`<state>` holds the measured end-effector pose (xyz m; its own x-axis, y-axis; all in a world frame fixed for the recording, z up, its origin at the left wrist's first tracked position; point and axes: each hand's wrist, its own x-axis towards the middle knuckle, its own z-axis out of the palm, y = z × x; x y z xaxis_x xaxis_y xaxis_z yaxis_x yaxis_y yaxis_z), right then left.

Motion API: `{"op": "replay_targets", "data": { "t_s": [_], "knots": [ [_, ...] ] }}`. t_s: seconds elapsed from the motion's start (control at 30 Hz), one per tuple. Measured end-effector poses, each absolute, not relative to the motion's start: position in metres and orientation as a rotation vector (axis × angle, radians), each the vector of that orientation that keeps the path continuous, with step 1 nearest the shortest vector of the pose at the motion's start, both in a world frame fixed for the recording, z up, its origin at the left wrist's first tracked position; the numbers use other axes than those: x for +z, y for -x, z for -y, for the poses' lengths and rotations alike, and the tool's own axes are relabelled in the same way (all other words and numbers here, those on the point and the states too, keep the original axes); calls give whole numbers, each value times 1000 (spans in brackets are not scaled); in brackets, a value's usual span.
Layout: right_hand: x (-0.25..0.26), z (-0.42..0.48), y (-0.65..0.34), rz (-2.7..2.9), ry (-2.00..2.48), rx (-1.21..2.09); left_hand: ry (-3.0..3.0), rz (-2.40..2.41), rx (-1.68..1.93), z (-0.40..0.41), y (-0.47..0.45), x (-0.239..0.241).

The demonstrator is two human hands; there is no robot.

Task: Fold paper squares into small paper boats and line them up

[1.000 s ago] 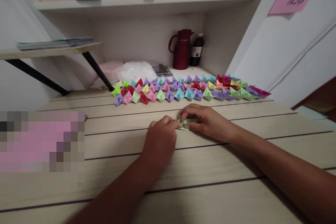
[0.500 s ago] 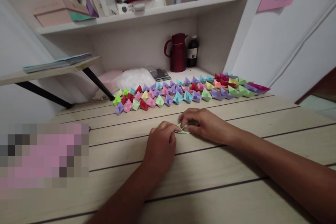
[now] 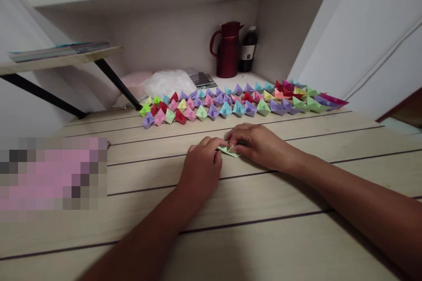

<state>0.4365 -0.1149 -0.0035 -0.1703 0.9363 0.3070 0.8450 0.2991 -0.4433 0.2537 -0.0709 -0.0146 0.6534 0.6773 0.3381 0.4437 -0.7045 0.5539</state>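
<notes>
A small piece of folded light green paper [image 3: 230, 152] lies on the wooden tabletop between my hands. My left hand [image 3: 205, 158] grips its left end, index finger stretched over the top and thumb below. On the other side, my right hand [image 3: 250, 144] pinches the paper's right part between thumb and fingers. Parts of the paper are hidden under the fingertips. Just beyond my hands stand rows of small folded paper boats [image 3: 226, 109] in purple, pink, red, blue, green and yellow.
Behind the boats, a dark red thermos jug [image 3: 228, 50] and a dark bottle [image 3: 248, 50] stand in the white shelf unit. A plastic bag [image 3: 169, 82] lies left of them. A small raised shelf [image 3: 62, 59] with black legs stands at left, above a blurred pink patch [image 3: 62, 171].
The view has tipped downward, so the upper shelf shows less. Both hands stay on the green paper, and its front edge shows a little more between the fingers.
</notes>
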Motion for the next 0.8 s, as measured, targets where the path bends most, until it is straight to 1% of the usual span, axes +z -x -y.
{"op": "replay_targets", "data": {
  "t_s": [0.13, 0.33, 0.63, 0.73, 0.8],
  "knots": [
    [-5, 116, -435, 1983, 1578, 277, -2428, -863, 761, 69, -254, -16],
    [-11, 115, -439, 1814, 1494, 505, -2376, -846, 757, 65, -253, -16],
    [-11, 113, -433, 1842, 1536, 373, -2313, -877, 739, 61, -253, -18],
    [-11, 113, -433, 1826, 1518, 408, -2306, -883, 741, 61, -254, -18],
    [-10, 113, -435, 1791, 1497, 504, -2297, -884, 742, 60, -254, -17]
  ]
}}
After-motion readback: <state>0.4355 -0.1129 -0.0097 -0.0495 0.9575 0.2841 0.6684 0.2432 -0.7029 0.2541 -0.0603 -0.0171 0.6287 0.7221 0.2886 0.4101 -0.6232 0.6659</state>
